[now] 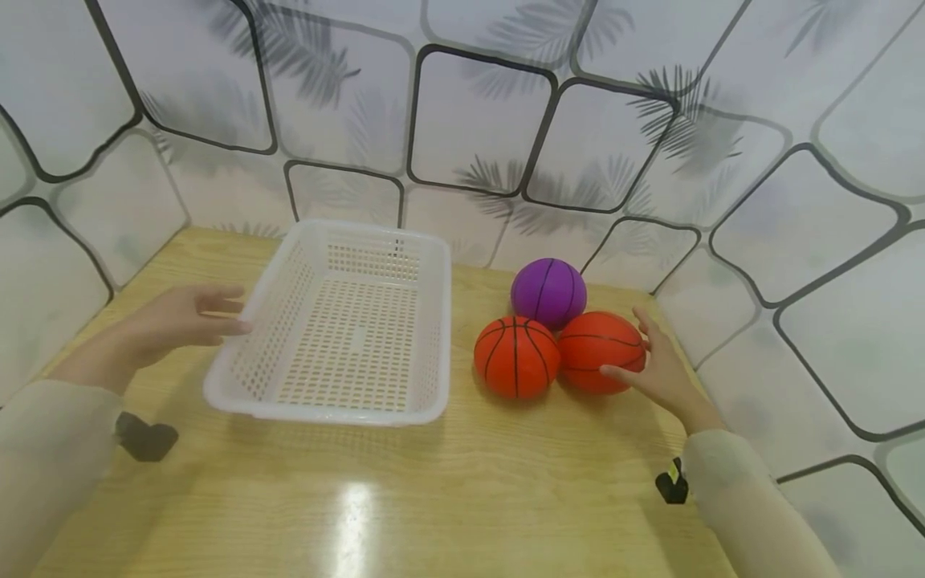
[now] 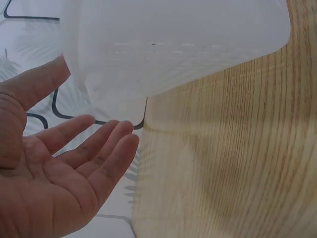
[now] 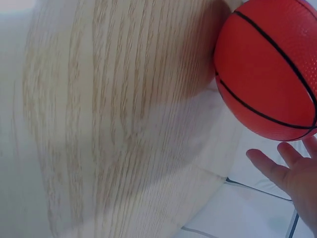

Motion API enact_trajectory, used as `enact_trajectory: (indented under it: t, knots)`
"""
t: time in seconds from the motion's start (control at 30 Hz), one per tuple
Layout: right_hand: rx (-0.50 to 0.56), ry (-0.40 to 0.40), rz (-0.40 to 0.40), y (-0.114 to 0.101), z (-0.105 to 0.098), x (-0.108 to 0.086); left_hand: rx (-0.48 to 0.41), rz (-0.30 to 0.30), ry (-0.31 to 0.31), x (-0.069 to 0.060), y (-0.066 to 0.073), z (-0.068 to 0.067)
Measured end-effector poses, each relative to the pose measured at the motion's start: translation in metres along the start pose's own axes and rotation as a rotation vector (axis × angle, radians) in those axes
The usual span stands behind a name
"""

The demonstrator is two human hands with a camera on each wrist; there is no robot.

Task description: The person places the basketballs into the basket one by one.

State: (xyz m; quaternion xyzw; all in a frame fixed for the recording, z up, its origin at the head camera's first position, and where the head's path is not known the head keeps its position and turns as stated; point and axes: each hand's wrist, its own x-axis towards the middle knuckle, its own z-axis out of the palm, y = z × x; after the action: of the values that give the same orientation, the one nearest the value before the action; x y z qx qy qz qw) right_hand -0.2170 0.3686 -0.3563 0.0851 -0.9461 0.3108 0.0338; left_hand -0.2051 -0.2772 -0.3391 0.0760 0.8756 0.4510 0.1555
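Observation:
A white perforated plastic basket [image 1: 332, 413] stands on the table, with nothing inside. At its left rim is my left hand [image 1: 184, 321]; in the left wrist view the thumb reaches the basket's wall [image 2: 173, 44] and the other fingers stay loosely extended below it. To the right sit a purple ball [image 1: 549, 293] and two red basketballs, one on the left [image 1: 516, 358] and one on the right [image 1: 596, 353]. My right hand [image 1: 665, 373] is beside the right red ball, its fingers spread along the outer side, seemingly touching it in the right wrist view [image 3: 302, 173].
The wooden table [image 1: 405, 506] meets a wall [image 1: 477, 120] covered in patterned paper at the back and both sides. The right red ball lies close to the right wall. A dark device hangs beneath each wrist.

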Motion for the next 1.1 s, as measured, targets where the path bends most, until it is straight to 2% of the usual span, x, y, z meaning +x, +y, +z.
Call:
enact_trajectory:
  t: [0.2, 0.4, 0.8, 1.0, 1.1]
  knots:
    - [0.015, -0.028, -0.029, 0.004, -0.002, -0.002, -0.089, 0.02, -0.057, 0.001, -0.004, 0.001]
    - [0.003, -0.028, -0.052, 0.003, -0.003, -0.002, -0.086, 0.031, -0.066, 0.001, -0.002, 0.001]
    - [-0.042, -0.012, -0.053, 0.012, 0.003, -0.001, -0.096, -0.045, -0.01, 0.0, 0.004, 0.004]
    - [-0.026, 0.011, -0.07, 0.014, 0.005, 0.0, -0.098, -0.045, 0.025, -0.002, 0.004, 0.008]
    - [0.003, 0.011, -0.053, 0.013, 0.006, -0.001, -0.098, -0.051, 0.035, -0.002, 0.005, 0.009]
